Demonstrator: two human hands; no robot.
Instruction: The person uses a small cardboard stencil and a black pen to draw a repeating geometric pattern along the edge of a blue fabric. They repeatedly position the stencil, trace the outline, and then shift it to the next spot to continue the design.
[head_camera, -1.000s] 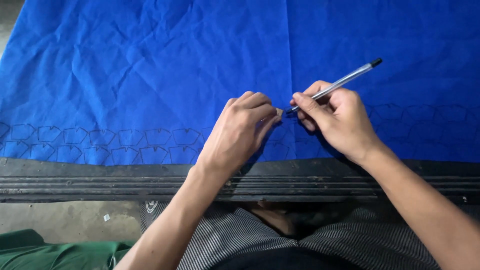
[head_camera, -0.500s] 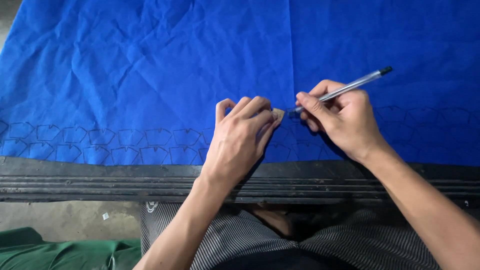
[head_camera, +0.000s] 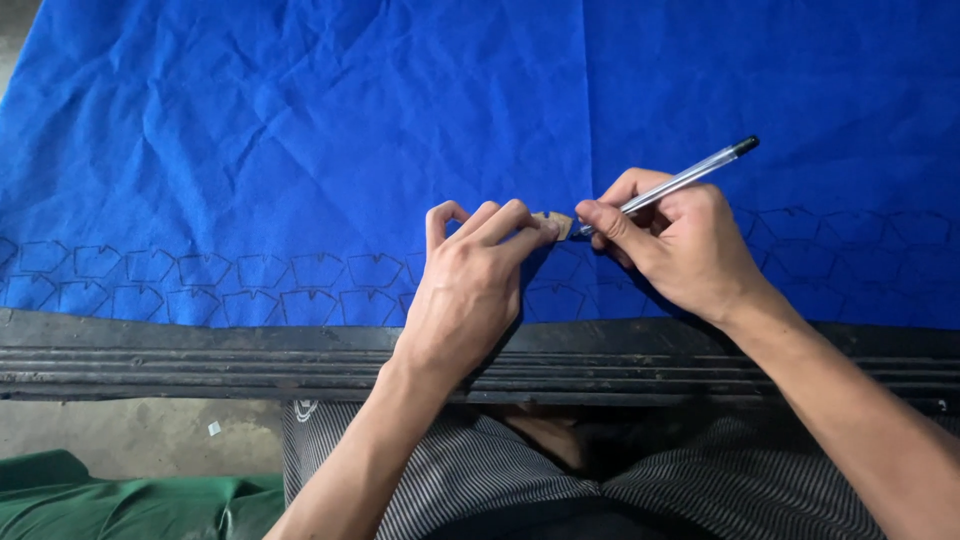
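Textile workshop: blue cloth (head_camera: 300, 130) is lying stretched over a dark wooden frame (head_camera: 200, 355), pen-drawn outlines (head_camera: 200, 285) running along its edge, above a concrete floor (head_camera: 130, 435).

Bright blue cloth (head_camera: 300, 130) carried rows of dark pen-drawn outline shapes along its near edge; the pen (head_camera: 690, 175) was clear w/ a black cap, the small template (head_camera: 553, 224) tan. Frame rail (head_camera: 180, 355) was black, trousers (head_camera: 480, 480) grey w/ fine dark stripes, green fabric (head_camera: 110, 500) at lower left

Near the blue cloth's (head_camera: 300, 130) front edge, the left hand (head_camera: 470, 290) pins a small template (head_camera: 553, 223) while the right hand (head_camera: 680, 245) holds a pen (head_camera: 690, 177) against it.
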